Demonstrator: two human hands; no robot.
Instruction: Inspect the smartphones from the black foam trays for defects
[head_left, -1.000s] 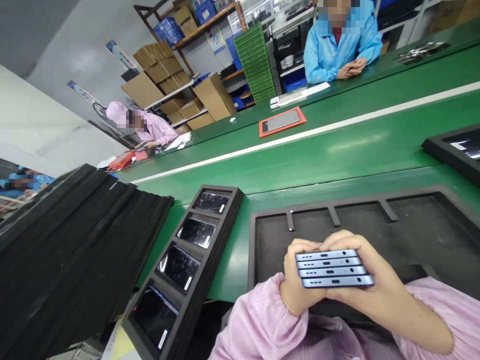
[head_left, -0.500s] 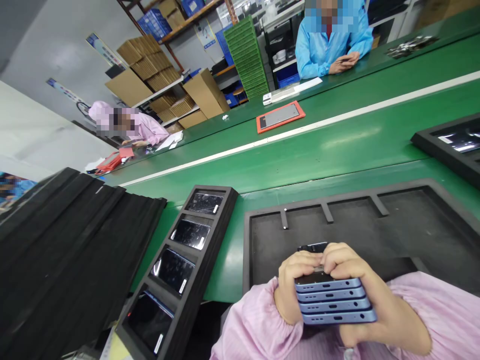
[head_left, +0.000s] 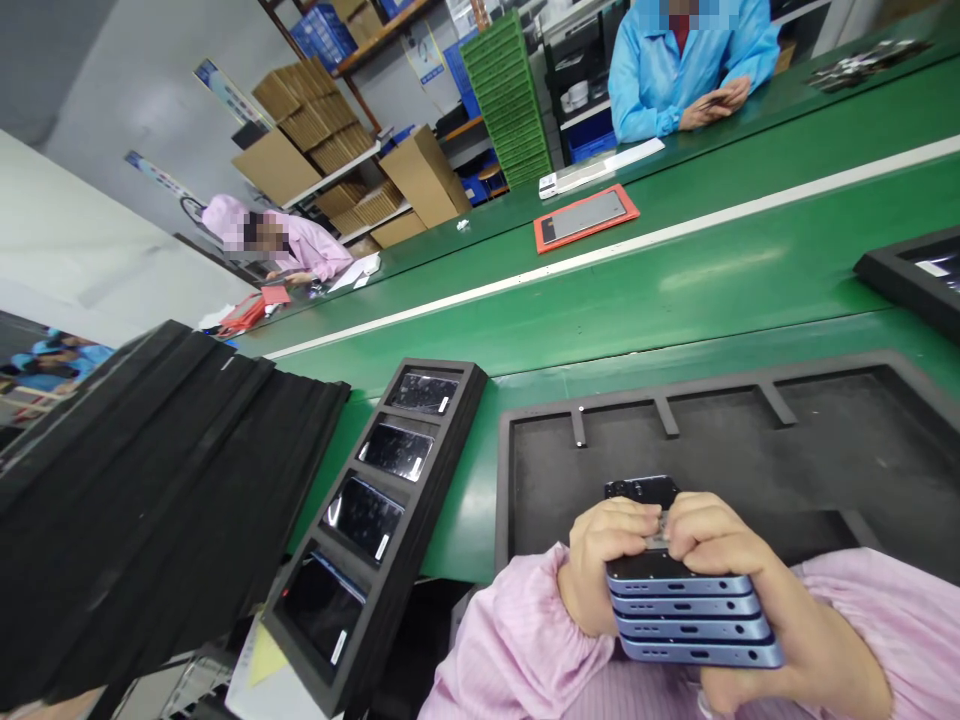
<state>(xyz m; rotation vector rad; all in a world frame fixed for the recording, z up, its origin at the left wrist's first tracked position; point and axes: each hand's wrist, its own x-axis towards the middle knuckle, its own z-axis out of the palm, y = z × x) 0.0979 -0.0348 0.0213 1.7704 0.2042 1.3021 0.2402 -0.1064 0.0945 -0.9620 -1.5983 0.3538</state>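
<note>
A stack of blue-edged phones (head_left: pixel 694 630), several deep, is held between my two hands with the port ends toward me. My left hand (head_left: pixel 592 560) wraps round the stack's left side, fingers over the top phone's black back. On the other side my right hand (head_left: pixel 739 550) grips the stack, its fingertips meeting the left ones at the middle. A small shiny silvery patch shows between the fingertips; I cannot make out what it is. Behind and under the hands lies a large black foam tray (head_left: pixel 504 480) with short dividers along its far side.
Left of it, a narrow black tray (head_left: pixel 442 470) holds several phones in slots. Stacked black trays (head_left: pixel 172 500) fill the left. Another black tray (head_left: pixel 892 265) sits at right. Across the green bench (head_left: pixel 600 300) are a grey panel on a red mat (head_left: pixel 585 218) and two people.
The view has shifted slightly, so the bench and trays sit a little differently in the picture. Both hands keep their hold on the phone stack.
</note>
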